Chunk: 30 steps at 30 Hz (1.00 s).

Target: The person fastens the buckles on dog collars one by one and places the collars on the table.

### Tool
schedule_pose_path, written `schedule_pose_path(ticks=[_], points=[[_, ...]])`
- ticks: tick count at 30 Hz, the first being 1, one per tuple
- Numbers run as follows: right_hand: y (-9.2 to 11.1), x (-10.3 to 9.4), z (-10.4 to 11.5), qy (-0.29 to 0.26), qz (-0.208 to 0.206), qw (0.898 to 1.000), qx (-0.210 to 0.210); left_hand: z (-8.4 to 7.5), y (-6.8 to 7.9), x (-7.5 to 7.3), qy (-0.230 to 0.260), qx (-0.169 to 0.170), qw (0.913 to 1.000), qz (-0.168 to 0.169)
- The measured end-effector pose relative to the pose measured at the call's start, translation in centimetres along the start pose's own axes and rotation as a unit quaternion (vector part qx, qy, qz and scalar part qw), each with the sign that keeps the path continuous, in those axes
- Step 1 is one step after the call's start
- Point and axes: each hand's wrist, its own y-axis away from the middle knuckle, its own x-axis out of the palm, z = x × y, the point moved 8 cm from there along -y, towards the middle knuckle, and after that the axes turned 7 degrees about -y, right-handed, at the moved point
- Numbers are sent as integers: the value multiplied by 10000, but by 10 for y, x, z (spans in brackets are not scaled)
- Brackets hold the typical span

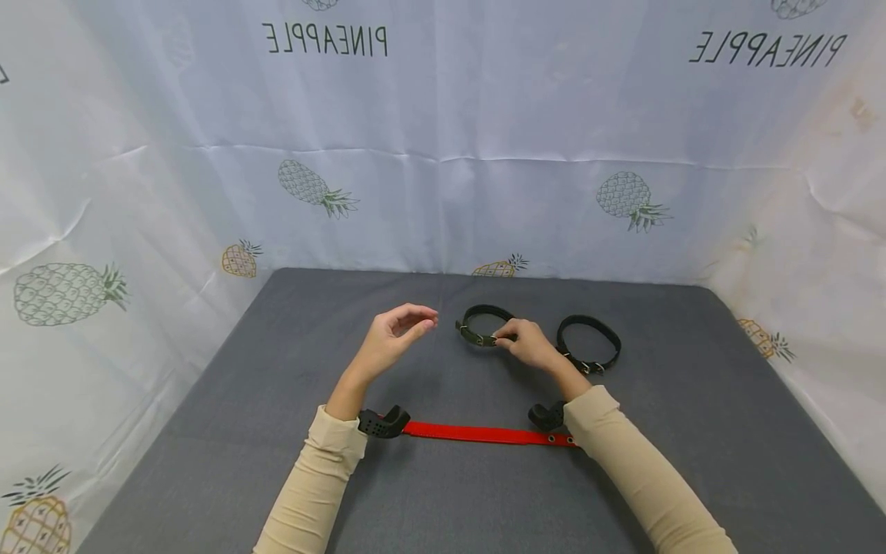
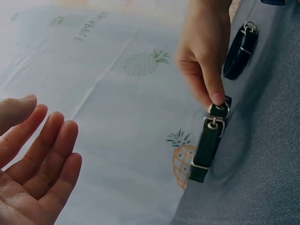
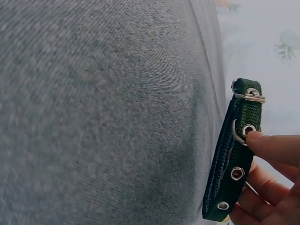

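My right hand (image 1: 531,345) pinches a dark green pet collar (image 1: 477,338) near its metal buckle, thumb on one side and fingers on the other. Buckled into a loop, this collar shows metal-ringed holes and a D-ring in the right wrist view, where the thumb (image 3: 269,144) lies by one hole. My left hand (image 1: 389,338) is raised to the left of the collar, fingers relaxed and apart from it, with nothing in the palm (image 2: 28,197). A second, dark collar (image 1: 590,342), also closed in a loop, lies to the right of my right hand.
A red collar (image 1: 477,433) stretches straight across the grey cloth-covered table (image 1: 443,500), nearer to me, its right end hidden by the right sleeve (image 1: 623,454). Behind the table hangs a white curtain (image 1: 443,208) with pineapple prints.
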Motion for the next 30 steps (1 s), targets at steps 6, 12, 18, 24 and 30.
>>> schedule_pose_path(ticks=[6,12,18,24,30], points=[[-3,7,-2,108,159,9997,173,1,0,1,47,-30,10000,36],[-6,15,-1,245,253,9991,249,1,0,0,30,-20,10000,57],[-8,19,-2,363,369,9977,429,-2,-1,1,-31,36,10000,50],[-8,21,-2,480,385,9966,553,-2,-1,2,-22,68,10000,31],[-8,20,-3,282,333,9966,701,2,-1,5,-22,-45,9999,149]])
